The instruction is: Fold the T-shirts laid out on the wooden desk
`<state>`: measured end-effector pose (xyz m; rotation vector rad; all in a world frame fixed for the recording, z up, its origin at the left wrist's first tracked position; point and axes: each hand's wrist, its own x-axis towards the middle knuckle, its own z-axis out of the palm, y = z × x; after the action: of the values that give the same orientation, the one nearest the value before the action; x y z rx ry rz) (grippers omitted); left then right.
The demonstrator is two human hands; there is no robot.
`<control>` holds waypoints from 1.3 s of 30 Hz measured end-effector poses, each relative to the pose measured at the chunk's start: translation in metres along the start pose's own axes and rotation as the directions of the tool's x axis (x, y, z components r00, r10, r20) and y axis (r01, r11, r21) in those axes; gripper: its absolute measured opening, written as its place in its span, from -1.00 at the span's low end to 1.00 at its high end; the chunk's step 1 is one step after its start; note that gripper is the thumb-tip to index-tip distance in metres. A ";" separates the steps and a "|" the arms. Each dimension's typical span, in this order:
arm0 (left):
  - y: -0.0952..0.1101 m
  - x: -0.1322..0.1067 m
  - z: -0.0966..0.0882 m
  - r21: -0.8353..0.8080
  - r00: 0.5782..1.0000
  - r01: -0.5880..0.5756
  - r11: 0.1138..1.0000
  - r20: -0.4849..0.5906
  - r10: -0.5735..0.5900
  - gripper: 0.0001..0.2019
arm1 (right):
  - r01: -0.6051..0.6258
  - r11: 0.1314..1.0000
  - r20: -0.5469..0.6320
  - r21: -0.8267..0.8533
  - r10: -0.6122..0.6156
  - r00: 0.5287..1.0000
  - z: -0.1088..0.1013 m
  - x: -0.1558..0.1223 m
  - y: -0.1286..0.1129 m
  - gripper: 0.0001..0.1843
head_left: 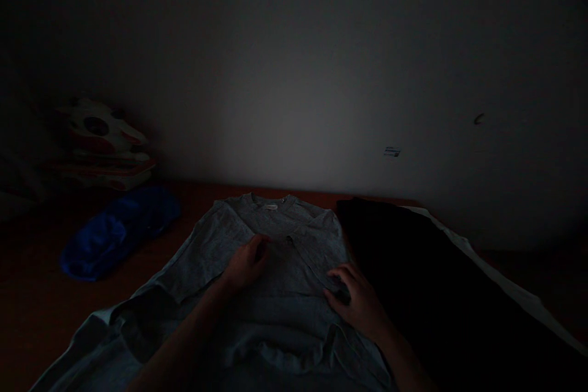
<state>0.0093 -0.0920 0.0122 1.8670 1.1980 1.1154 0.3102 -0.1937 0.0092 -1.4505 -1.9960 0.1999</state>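
A grey shirt [280,269] lies spread in front of me, its neckline with a small pale label at the far end. Its lower part is bunched into loose folds nearer to me. My left hand [248,262] rests at the shirt's chest, fingers loosely bent with a gap between thumb and forefinger. Over the shirt's right side is my right hand [356,300], thumb and fingers apart. No cloth shows pinched in either hand, though the light is very dim.
Black cloth [413,282] lies right of the shirt, with white cloth [496,269] showing along its far edge. To the left are a shiny blue bundle [119,229] and a white-and-red toy-like object [103,141] on the reddish-brown surface [41,312]. A pale wall [294,92] stands behind.
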 end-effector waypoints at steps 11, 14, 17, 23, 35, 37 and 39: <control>0.004 0.046 0.045 0.510 0.998 0.035 0.860 0.031 -0.059 -0.69 | 0.030 0.999 -0.008 0.018 -0.030 1.000 0.001 -0.003 0.005 -0.62; 0.004 0.057 0.056 0.493 0.998 0.044 0.869 0.008 -0.055 -0.76 | 0.039 0.999 -0.067 0.002 -0.039 0.997 0.003 -0.003 0.006 -0.68; 0.001 0.060 0.061 0.430 0.999 0.051 0.902 -0.018 -0.048 -0.80 | 0.029 0.999 -0.136 -0.015 -0.031 0.990 0.004 -0.003 0.007 -0.75; -0.006 0.055 0.058 0.265 0.989 0.114 0.957 -0.122 -0.084 -0.79 | 0.024 0.999 -0.143 0.026 -0.020 0.990 0.000 -0.005 0.002 -0.81; 0.023 0.064 0.090 0.384 0.903 -0.429 0.818 0.216 0.372 -0.62 | -0.017 0.999 0.005 0.035 0.017 1.000 -0.003 0.001 -0.008 -0.96; 0.032 0.076 0.119 0.388 0.836 -0.539 0.748 0.353 0.419 -0.57 | -0.029 0.999 0.015 0.039 0.028 0.999 -0.001 0.002 -0.007 -0.96; 0.036 0.090 0.148 0.420 0.814 -0.565 0.710 0.427 0.395 -0.53 | -0.038 0.998 0.010 0.040 0.038 0.999 -0.001 0.002 -0.006 -0.97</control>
<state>0.1758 -0.0329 0.0076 2.7991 0.8969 0.7186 0.3056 -0.1944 0.0131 -1.4655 -1.9620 0.2615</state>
